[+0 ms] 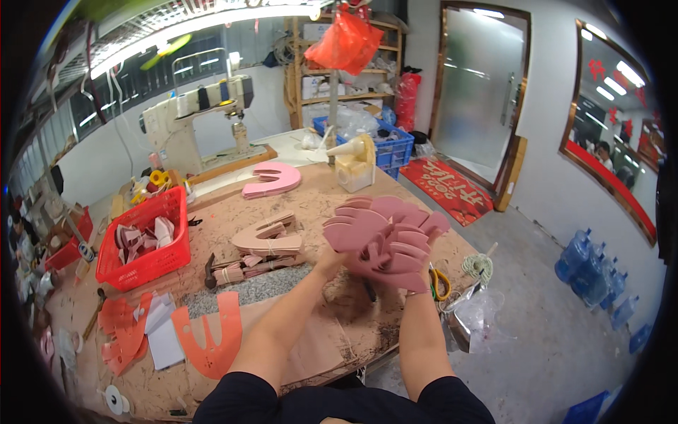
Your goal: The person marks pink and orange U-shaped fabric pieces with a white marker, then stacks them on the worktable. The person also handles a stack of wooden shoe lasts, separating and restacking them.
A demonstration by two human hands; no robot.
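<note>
Two hands full; left hand (333, 261) and right hand (424, 274) are gripping a fanned mauve bundle (385, 233) above the table (318, 201); from here, rounded flaps splay sideways, long axis hard to call; red doormat's (434, 201) got pale lettering

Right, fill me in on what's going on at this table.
A person is holding a fanned-out bunch of dusky-pink cut pieces over the worktable, with the left hand and right hand on either side, both partly hidden by the pieces. Nearby lie a light-pink U-shaped stack and a beige stack. A red basket holding more pieces stands to the left, with flat orange shapes nearer the person.
</note>
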